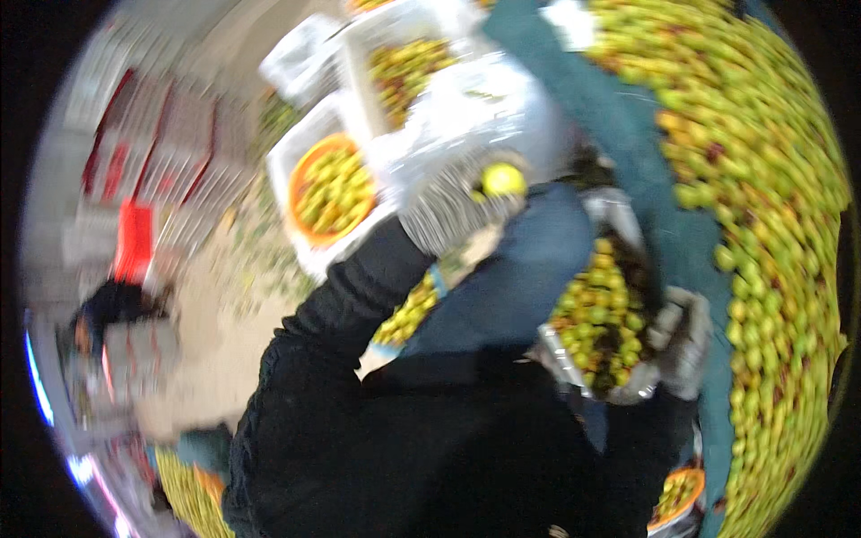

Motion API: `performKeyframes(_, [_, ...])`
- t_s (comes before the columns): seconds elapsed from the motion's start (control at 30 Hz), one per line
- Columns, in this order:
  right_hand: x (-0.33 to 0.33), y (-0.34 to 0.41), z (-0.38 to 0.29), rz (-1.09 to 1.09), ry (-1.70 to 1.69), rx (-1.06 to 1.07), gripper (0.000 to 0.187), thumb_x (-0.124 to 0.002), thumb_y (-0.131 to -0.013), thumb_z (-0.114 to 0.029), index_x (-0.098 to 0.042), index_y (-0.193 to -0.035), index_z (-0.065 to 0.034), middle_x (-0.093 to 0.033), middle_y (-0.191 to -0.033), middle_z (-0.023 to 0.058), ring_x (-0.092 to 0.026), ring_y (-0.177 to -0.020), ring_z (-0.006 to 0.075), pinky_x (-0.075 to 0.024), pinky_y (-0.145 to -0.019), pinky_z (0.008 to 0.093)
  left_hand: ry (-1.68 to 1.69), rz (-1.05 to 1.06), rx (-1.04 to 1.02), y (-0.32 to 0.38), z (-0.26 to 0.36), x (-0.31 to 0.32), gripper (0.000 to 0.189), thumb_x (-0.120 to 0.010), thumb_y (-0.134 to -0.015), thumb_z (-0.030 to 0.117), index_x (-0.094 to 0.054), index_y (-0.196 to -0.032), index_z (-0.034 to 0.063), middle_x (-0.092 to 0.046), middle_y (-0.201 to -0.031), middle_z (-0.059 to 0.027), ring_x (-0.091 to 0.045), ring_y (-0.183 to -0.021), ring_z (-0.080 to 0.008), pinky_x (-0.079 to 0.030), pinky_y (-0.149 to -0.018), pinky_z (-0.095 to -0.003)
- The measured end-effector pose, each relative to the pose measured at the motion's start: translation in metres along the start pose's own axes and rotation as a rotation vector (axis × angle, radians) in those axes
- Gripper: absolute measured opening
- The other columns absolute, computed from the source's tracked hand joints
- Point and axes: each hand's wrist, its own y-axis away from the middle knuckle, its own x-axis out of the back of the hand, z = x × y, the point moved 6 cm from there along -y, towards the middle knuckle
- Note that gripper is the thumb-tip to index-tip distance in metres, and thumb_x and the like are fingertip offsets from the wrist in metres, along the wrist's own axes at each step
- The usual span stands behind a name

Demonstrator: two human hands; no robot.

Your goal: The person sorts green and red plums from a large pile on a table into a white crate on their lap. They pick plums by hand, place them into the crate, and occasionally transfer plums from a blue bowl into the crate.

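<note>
My left hand [461, 195], in a grey knitted glove, holds a round yellow-green fruit [504, 180] at its fingertips, above a white plastic covering [471, 107]. At the right, my gloved right hand [679, 343] is beside a plastic-lined container [564, 360] in front of me. Small green and yellow fruits [599, 309], some reddish-brown, fill that container. The right fingers look bent, but blur hides whether anything is in them.
A large heap of similar fruits [773, 269] lies on dark green cloth [693, 255] at the right. White crates [360, 74] and an orange basket [294, 202] of fruits stand ahead-left. Stacked crates [155, 134] and another person [114, 306] are farther left.
</note>
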Motion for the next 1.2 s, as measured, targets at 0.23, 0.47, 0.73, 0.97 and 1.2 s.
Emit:
performKeyframes(0.23, [0.050, 0.005, 0.074, 0.149, -0.027, -0.142, 0.047, -0.044, -0.091, -0.044, -0.050, -0.114, -0.0035, -0.049, -0.073, -0.0010, -0.045, -0.057, 0.0099, -0.0379, -0.047, 0.0218, -0.390, 0.774, 0.802, 0.270, -0.202, 0.210, 0.037, -0.069, -0.079, 0.030, -0.051, -0.104, 0.0087, -0.056, -0.064, -0.0041, -0.049, -0.041, -0.0118, -0.038, -0.034, -0.0266])
performKeyframes(0.47, [0.016, -0.002, 0.090, 0.125, -0.025, -0.273, 0.036, -0.045, -0.093, -0.031, -0.050, -0.116, -0.0047, -0.052, -0.076, -0.0007, -0.046, -0.060, 0.0092, -0.0380, -0.049, 0.0207, -0.422, 0.916, 0.994, 0.356, -0.308, 0.156, 0.051, -0.073, -0.071, 0.021, -0.049, -0.114, 0.0103, -0.062, -0.096, -0.0130, -0.060, -0.088, -0.0244, -0.047, -0.081, -0.0347])
performKeyframes(0.73, [-0.020, 0.002, 0.085, 0.005, 0.036, -0.275, 0.039, -0.047, -0.092, -0.032, -0.048, -0.118, -0.0041, -0.053, -0.079, 0.0006, -0.048, -0.066, 0.0107, -0.0410, -0.054, 0.0219, -0.320, 0.856, 1.122, 0.398, -0.388, 0.168, 0.055, -0.051, -0.085, 0.036, -0.041, -0.130, 0.0051, -0.048, -0.128, -0.0160, -0.050, -0.113, -0.0276, -0.036, -0.098, -0.0321])
performKeyframes(0.97, [-0.016, -0.001, 0.086, -0.083, 0.099, -0.226, 0.057, -0.051, -0.087, -0.044, -0.041, -0.125, -0.0030, -0.053, -0.087, 0.0012, -0.048, -0.071, 0.0117, -0.0411, -0.057, 0.0219, 0.704, 1.308, 0.958, 0.416, -0.391, 0.148, 0.062, -0.041, -0.085, 0.053, -0.038, -0.135, 0.0153, -0.035, -0.139, -0.0065, -0.038, -0.120, -0.0255, -0.021, -0.099, -0.0529])
performKeyframes(1.2, [-0.006, -0.006, 0.075, 0.003, 0.017, -0.322, 0.040, -0.055, -0.087, -0.030, -0.047, -0.114, -0.0015, -0.045, -0.069, -0.0036, -0.041, -0.058, 0.0074, -0.0331, -0.050, 0.0185, -0.386, 0.679, 1.044, 0.407, -0.355, 0.179, 0.048, -0.039, -0.087, 0.046, -0.049, -0.121, 0.0134, -0.050, -0.118, -0.0058, -0.044, -0.107, -0.0239, -0.034, -0.090, -0.0426])
